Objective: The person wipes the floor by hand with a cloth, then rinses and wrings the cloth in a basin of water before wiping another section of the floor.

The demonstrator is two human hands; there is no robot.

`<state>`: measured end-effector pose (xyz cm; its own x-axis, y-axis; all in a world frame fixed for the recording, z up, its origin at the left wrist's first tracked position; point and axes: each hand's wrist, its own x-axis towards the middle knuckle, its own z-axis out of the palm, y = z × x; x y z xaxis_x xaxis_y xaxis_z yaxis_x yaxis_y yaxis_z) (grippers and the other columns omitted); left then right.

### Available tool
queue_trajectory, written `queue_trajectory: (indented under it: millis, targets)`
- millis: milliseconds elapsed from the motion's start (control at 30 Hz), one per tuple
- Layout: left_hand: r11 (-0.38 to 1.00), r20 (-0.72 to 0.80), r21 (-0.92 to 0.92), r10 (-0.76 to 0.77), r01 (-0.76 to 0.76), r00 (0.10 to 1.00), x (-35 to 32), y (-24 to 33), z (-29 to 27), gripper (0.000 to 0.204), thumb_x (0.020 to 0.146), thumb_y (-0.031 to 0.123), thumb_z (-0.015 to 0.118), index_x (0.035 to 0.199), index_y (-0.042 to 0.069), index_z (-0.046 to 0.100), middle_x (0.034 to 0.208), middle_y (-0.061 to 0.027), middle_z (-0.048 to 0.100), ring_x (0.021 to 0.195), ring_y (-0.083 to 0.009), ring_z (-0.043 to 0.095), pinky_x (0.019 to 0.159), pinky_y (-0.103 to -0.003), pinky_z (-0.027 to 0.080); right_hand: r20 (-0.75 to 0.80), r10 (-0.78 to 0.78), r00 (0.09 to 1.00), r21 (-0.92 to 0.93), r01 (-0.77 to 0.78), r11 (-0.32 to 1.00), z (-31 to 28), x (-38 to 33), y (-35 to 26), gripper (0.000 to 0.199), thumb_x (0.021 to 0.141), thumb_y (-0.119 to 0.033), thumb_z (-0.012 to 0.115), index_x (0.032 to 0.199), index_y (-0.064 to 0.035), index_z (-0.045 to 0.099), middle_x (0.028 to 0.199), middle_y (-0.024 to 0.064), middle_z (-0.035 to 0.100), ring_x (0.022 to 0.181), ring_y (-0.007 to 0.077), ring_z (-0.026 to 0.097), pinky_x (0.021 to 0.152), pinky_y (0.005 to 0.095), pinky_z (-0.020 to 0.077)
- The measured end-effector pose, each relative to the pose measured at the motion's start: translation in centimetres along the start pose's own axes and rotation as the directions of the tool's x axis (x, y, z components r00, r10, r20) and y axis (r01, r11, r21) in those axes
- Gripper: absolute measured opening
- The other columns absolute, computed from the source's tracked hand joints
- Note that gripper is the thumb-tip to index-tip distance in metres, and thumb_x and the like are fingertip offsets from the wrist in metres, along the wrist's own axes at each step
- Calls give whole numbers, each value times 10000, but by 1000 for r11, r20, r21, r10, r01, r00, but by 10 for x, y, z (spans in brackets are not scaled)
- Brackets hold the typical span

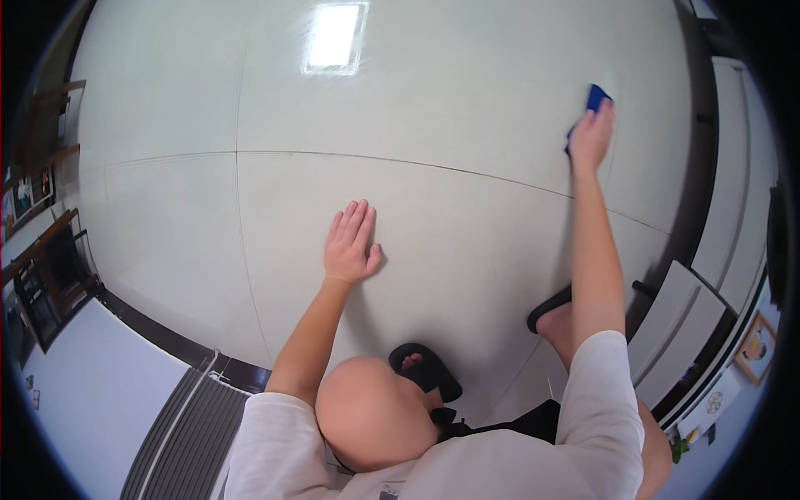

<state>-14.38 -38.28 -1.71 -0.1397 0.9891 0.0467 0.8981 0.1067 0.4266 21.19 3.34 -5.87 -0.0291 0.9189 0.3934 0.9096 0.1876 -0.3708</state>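
On the pale tiled floor (450,108), my right hand (591,137) reaches far out to the right, gripping a dark blue cloth (596,96). Parts of the cloth stick out past the fingertips and along the hand's left side; the rest is hidden beneath the palm. My left hand (350,246) lies flat on the tiles near the middle, its fingers stretched out and holding nothing. Between my arms are my bent knee (375,412) and a black slipper (429,371) on one foot. The other slipper (546,308) shows beside my right arm.
White drawers (679,333) run along the right, one pulled out partway near my right elbow. A grey ribbed panel (179,433) stands at the lower left. Dark wooden furniture (54,267) lines the left side. A bright light reflection falls on the far tiles.
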Motion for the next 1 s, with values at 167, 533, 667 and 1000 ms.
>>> queue_trajectory:
  millis: [167,533,667,1000]
  targets:
    - [1000,-23,-16,-16,16,1000,-5,-8,-7,637,842,273,555,1437,53,597,1530,-150,545,1430,-344,502,1184,-525,377,-62,-28,998,-45,25,999,41,-16,-79,529,1017,-196,540,1519,-41,484,1583,220,455,1480,389,405,1235,467,322]
    - [1000,7,-23,-13,13,1000,-6,-8,-4,640,848,268,546,1450,54,580,1540,-149,534,1438,-339,495,1188,-521,378,297,-731,614,514,543,664,46,-161,-351,523,954,-86,521,1476,-56,523,1589,124,474,1453,296,461,1207,450,367]
    - [999,2,-28,-27,27,1000,-10,-11,-12,630,847,260,548,1443,58,589,1534,-142,541,1430,-336,503,1180,-519,388,377,-688,621,422,546,724,32,-128,-310,541,964,-85,503,1505,-79,500,1588,133,472,1467,306,441,1215,475,351]
    - [998,-62,-44,-36,33,997,-3,-6,-8,627,795,233,600,1402,77,621,1506,-122,568,1399,-291,537,1171,-481,416,-40,200,979,-95,-203,975,3,32,42,554,1053,-250,464,1516,53,430,1591,292,398,1490,431,360,1249,488,272]
